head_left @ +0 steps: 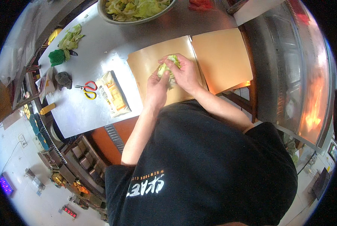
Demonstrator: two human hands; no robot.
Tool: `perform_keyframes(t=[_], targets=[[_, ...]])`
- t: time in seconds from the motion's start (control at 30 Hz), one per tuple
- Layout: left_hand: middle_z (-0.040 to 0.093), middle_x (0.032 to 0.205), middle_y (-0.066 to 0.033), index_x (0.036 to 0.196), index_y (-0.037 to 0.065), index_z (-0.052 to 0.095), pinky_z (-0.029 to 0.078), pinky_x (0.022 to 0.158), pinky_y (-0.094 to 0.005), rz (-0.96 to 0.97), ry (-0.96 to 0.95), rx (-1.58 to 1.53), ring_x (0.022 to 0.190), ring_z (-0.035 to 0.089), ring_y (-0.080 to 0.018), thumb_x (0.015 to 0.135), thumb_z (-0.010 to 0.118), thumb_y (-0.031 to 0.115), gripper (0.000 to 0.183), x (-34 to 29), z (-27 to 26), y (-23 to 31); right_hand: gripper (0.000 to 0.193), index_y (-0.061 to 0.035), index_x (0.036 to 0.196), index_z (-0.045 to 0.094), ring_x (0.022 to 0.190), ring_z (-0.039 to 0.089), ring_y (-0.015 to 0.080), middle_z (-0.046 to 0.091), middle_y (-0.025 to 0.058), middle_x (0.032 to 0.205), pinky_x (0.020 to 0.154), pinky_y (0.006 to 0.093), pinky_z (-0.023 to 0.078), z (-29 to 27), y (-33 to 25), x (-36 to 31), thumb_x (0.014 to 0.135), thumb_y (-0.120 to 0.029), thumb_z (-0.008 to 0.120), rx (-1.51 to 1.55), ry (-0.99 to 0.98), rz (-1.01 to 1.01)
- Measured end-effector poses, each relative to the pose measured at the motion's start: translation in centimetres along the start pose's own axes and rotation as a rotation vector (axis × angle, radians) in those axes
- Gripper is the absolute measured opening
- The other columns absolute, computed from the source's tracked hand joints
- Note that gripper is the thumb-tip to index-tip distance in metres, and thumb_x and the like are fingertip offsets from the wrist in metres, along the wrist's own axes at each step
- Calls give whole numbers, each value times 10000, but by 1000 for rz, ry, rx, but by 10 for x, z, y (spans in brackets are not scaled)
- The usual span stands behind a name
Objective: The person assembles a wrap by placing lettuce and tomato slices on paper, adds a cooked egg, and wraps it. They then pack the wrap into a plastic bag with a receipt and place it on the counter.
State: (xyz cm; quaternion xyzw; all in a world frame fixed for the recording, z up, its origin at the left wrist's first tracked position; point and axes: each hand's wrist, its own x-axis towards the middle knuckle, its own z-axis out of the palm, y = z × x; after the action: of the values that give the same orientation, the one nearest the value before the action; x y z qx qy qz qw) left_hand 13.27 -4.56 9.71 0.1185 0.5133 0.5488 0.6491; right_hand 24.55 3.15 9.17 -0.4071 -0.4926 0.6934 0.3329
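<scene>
Both our left hand (158, 89) and right hand (186, 76) close around lettuce (162, 69) over the brown sheet (146, 60); we're probably tearing or bunching it (we can't tell which), so the next move calls for steady fingers.

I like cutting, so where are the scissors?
In the head view, the scissors lie toward the left of the metal table, between a dark grey lump and the pale packet.
</scene>
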Motion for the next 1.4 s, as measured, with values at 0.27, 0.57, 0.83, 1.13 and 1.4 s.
perform_keyframes(t=[0.27,0.57,0.83,1.13,1.4], targets=[[671,1049,-56,1175,33,612,522,664,-242,-324,26,-64,847,647,-123,1066,609,130,146,11,18,-17,242,-78,1262,704,1149,700,207,733,104,1219,866,350,583,-36,-8,-25,1040,-101,611,-244,-10,-112],[673,1227,-128,1274,14,566,547,991,-492,-563,-198,-687,1174,639,-290,1137,270,382,491,8,-3,-64,446,-114,1299,686,1209,633,328,641,120,1342,1039,423,522,-80,37,-73,853,-101,700,-940,-253,-471],[671,1302,-120,1410,-15,533,461,1033,-343,-678,-259,-85,1134,638,-214,1089,499,501,608,-6,-19,-99,411,-17,1324,633,1337,561,349,595,183,1405,1103,459,486,-110,88,-31,915,-57,611,-1284,-134,-525],[682,1111,-108,1346,-26,549,540,920,-331,-456,-91,98,1050,668,-202,1084,541,235,370,-15,-28,-100,676,-7,1554,408,1546,305,366,349,228,1638,1273,512,223,-89,89,-31,1003,-353,591,-1511,-264,-354],[694,1069,-152,1359,-60,466,596,822,-323,-398,35,-88,933,710,-207,1080,574,171,378,27,17,-128,357,6,1288,670,1075,673,308,679,159,1175,936,390,539,-144,70,-13,940,-74,673,-1088,-97,-143]])
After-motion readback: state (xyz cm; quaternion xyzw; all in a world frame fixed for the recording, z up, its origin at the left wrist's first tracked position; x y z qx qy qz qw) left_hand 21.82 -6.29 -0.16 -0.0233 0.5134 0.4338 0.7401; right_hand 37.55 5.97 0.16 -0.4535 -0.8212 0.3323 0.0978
